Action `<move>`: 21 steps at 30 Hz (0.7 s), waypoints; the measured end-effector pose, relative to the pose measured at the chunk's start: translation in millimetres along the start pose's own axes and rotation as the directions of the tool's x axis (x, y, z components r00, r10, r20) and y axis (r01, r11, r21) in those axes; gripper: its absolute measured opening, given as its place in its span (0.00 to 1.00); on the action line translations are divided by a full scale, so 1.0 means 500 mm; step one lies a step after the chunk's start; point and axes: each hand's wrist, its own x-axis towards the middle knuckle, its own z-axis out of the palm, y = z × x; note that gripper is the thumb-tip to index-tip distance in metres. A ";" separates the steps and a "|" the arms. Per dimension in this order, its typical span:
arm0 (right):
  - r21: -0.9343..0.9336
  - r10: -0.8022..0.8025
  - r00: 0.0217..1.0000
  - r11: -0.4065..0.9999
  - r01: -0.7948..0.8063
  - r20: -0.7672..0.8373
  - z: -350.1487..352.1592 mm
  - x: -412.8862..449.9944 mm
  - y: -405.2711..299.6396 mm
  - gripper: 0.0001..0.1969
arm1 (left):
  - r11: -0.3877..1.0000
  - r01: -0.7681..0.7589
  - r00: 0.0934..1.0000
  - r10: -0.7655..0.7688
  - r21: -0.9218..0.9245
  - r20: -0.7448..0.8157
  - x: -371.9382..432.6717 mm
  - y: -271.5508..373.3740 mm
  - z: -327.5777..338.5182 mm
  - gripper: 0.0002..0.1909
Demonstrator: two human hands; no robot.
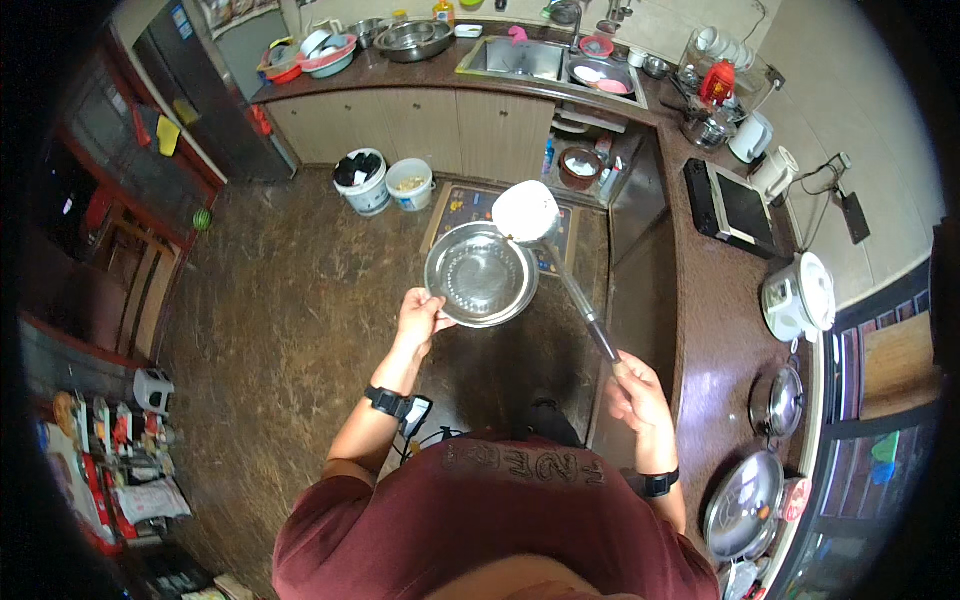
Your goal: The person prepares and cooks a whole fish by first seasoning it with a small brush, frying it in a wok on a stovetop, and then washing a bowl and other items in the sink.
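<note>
My left hand (421,318) grips the rim of a round, shallow stainless-steel basin (480,276) at its near left side. The inside of the basin faces up, and nothing shows in it. In my right hand (637,397) is the end of the long handle of a metal wok turner or ladle (574,289); which of the two I cannot tell. Its broad head, bright white in the glare, is at the basin's far right rim and overlaps it in view. Whether they touch is unclear. Both are held in the air above the floor.
A patterned mat (457,201) lies ahead, with two white buckets (367,196) to its left. The sink (525,58) is in the far counter. Along the right counter (712,315) stand a cooktop (729,208), a white electric cooker (796,296) and lidded pans (746,506).
</note>
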 end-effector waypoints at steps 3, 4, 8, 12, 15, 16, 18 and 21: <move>-0.098 -0.034 0.997 0.994 0.042 0.073 -0.008 0.174 -0.091 0.16 | 1.000 0.005 0.999 -0.005 -0.003 0.035 0.206 0.046 0.069 0.07; -0.098 -0.036 0.997 0.994 0.044 0.074 -0.008 0.232 -0.121 0.16 | 1.000 0.002 0.999 -0.002 -0.003 0.035 0.273 0.065 0.092 0.07; -0.077 -0.093 0.987 0.992 0.104 0.132 0.011 0.479 -0.248 0.14 | 0.999 -0.009 0.998 0.007 0.044 0.056 0.528 0.136 0.186 0.06; -0.288 -0.061 0.992 0.953 0.091 0.111 0.008 0.781 -0.361 0.07 | 0.999 -0.023 1.000 0.023 0.040 0.018 0.758 0.204 0.213 0.06; -0.371 -0.034 0.999 0.928 0.046 0.038 0.078 0.963 -0.483 0.10 | 0.999 -0.023 0.999 0.023 0.023 0.031 0.910 0.267 0.240 0.06; -0.416 -0.067 0.996 0.905 0.088 0.065 0.096 1.021 -0.519 0.11 | 1.000 -0.019 0.999 0.019 0.011 -0.026 0.963 0.286 0.255 0.06; -0.487 -0.134 0.989 0.860 0.151 0.069 0.105 1.140 -0.570 0.11 | 0.999 -0.016 0.999 0.017 0.044 -0.037 1.077 0.318 0.267 0.06; -0.534 -0.217 0.971 0.812 0.235 0.098 0.102 1.313 -0.664 0.08 | 0.999 -0.050 0.996 0.051 0.013 -0.073 1.284 0.357 0.289 0.06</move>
